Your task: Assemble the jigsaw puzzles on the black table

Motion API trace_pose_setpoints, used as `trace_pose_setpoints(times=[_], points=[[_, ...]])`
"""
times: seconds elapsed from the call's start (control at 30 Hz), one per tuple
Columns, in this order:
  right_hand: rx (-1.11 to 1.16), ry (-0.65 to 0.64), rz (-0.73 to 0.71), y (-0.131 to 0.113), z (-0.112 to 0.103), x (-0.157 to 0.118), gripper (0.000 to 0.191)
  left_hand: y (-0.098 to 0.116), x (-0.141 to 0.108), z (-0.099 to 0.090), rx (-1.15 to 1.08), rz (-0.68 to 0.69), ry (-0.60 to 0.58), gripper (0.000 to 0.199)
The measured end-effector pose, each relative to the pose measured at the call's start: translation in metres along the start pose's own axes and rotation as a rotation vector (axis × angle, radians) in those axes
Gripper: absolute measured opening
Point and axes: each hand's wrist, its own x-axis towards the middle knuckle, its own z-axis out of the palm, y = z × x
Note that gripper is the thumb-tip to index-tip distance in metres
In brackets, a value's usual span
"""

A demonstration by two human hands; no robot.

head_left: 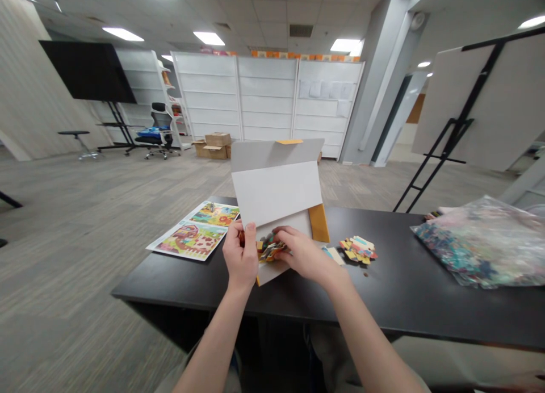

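i'm watching the open cardboard box, greyish-white inside with yellow-orange edges (279,194), standing at the centre of the frame with its lid raised. my left hand (240,256) is gripping the box's left side, thumb lying along the near edge and fingers closing around it. my right hand (304,256) is reaching inside, its half-curled fingers touching the loose, multicoloured flat puzzle pieces (269,251); i can't tell whether they're pinching any. so the step in hand, as i'm judging it, is handling loose pieces inside the box while the left hand is steadying it. i can't tell if the box is resting on the glossy black table (170,279) or hanging just over it.

any move from here is calling for a firm left grip and a low, gentle right hand, since pieces could be spilling over the near edge. a small pile of yellow, red and pale pieces (358,250) is lying right of centre, the colourful printed picture sheets (193,239) are lying left of centre, and the clear plastic bag of colourful pieces (485,256) is sitting at the right.
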Motion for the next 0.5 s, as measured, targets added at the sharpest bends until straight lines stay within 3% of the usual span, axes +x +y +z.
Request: trace_pose_setpoints(times=[0.17,0.33,0.5], points=[[0.050,0.020,0.048,0.0032,0.0011,0.0013,0.028,0.0026,-0.0026,0.0010,-0.031,0.015,-0.055,0.028],[0.106,0.006,0.046,0.0006,-0.0012,0.0010,0.053,0.0064,-0.0038,0.0036,-0.030,0.037,-0.079,0.026],[0.029,-0.115,0.011,0.0003,0.0026,0.0015,0.032,0.0058,-0.0032,0.0028,-0.008,0.054,-0.078,0.027]])
